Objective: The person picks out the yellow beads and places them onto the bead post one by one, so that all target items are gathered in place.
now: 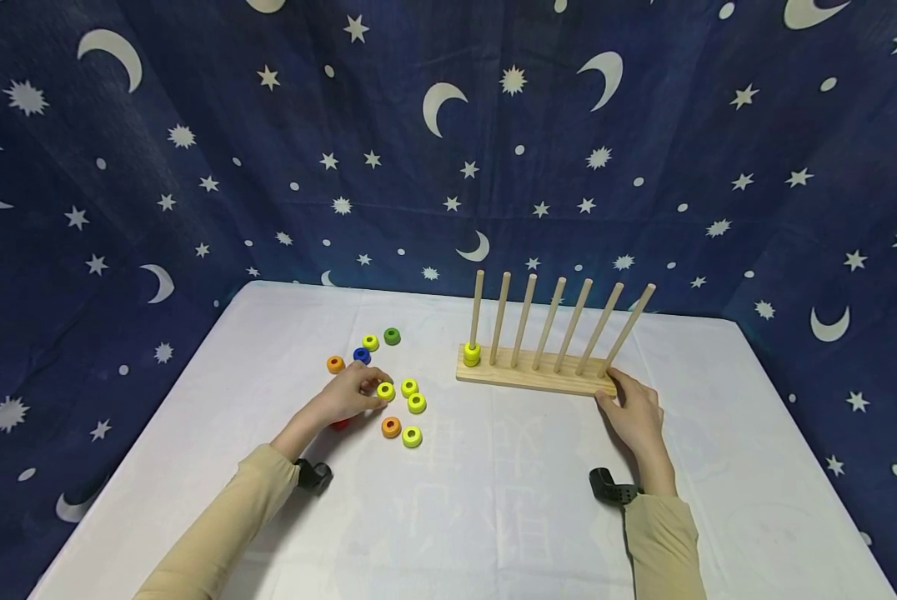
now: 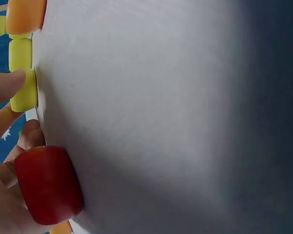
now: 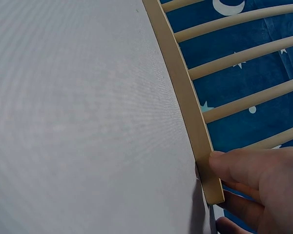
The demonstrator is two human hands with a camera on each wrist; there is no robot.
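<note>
On the left of the desk (image 1: 493, 500), the left hand (image 1: 352, 392) pinches a yellow ring (image 1: 385, 397) between thumb and finger, just beside other loose rings (image 1: 417, 409). The right hand (image 1: 637, 414) grips the right end of a wooden base (image 1: 531, 377), thumb against its near edge; yellow rings sit on the leftmost peg (image 1: 476, 312).

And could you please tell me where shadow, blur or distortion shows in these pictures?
Head view: soft shadow beside the left sleeve; left wrist: a dark, blurred band down the right side, while the red ring looks clearer; right wrist: faint ripples across the cloth, pegs looking bowed.
</note>
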